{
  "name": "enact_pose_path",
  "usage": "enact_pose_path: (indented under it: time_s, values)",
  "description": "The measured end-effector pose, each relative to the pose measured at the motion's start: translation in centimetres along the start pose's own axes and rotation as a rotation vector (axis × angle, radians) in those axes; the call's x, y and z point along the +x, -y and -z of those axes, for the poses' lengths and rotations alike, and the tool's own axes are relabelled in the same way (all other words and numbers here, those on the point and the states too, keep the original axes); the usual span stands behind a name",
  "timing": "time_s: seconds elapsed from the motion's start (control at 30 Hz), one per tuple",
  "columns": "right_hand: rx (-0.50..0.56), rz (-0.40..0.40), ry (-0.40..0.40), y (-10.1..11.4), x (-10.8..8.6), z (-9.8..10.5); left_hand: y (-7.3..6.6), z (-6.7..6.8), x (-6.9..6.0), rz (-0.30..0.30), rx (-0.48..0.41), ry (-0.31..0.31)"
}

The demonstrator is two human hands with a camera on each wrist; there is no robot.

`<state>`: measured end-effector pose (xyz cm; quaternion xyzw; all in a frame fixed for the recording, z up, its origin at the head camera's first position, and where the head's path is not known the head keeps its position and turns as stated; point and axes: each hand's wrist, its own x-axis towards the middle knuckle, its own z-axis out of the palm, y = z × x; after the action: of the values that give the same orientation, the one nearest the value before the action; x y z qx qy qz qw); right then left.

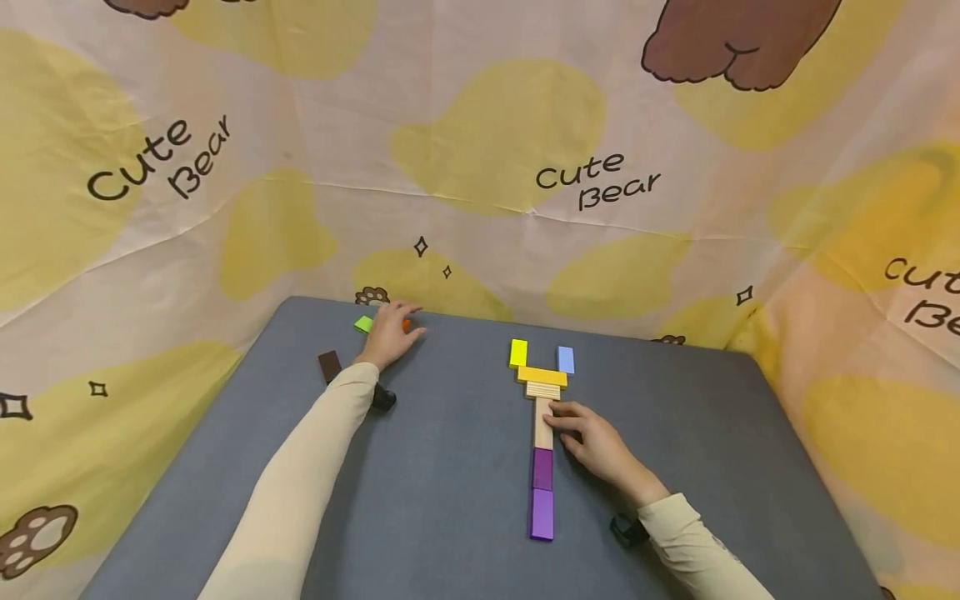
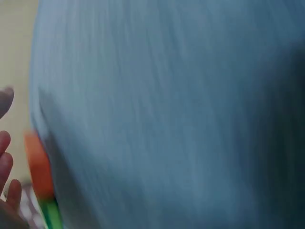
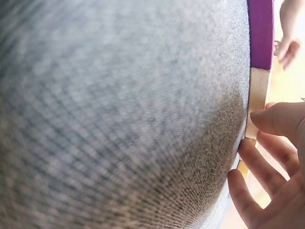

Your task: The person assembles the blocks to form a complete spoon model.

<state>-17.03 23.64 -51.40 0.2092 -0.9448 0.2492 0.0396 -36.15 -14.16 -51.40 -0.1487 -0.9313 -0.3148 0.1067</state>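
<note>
Grey, the table bears a line of coloured blocks, beside which the right hand, relaxed and unclenched, touches the line's plain wood block, while the left hand, released and loosely spread, hangs near an orange block and a green block toward the table's far edge.

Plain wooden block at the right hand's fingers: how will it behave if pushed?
The plain wooden block looks like rigid bare wood, so probably stiff. Lying flat on a broad face, it should slide rather than roll or tip. Pushed toward the person, it would likely shove the darker purple block at its near end.
</note>
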Motion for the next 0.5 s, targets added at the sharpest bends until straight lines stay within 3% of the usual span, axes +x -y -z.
enact_pose_path:
  time_s: [0.1, 0.23, 0.37, 0.5]
  values:
    - [0.001, -0.005, -0.001, 0.0, 0.0, 0.0, 2.0, 1.5, -0.8, 0.052, 0.043, 0.003]
    - [-0.004, -0.004, 0.009, 0.0, 0.0, 0.0, 3.6, 2.8, -1.6, 0.091, 0.088, 0.061]
    - [-0.010, -0.009, 0.020, 0.0, 0.1, 0.0, 4.3, 3.5, -1.9, 0.120, 0.099, 0.122]
    - [-0.005, -0.015, 0.022, 0.1, 0.1, 0.0, 4.4, 3.7, -1.9, 0.120, 0.105, 0.141]
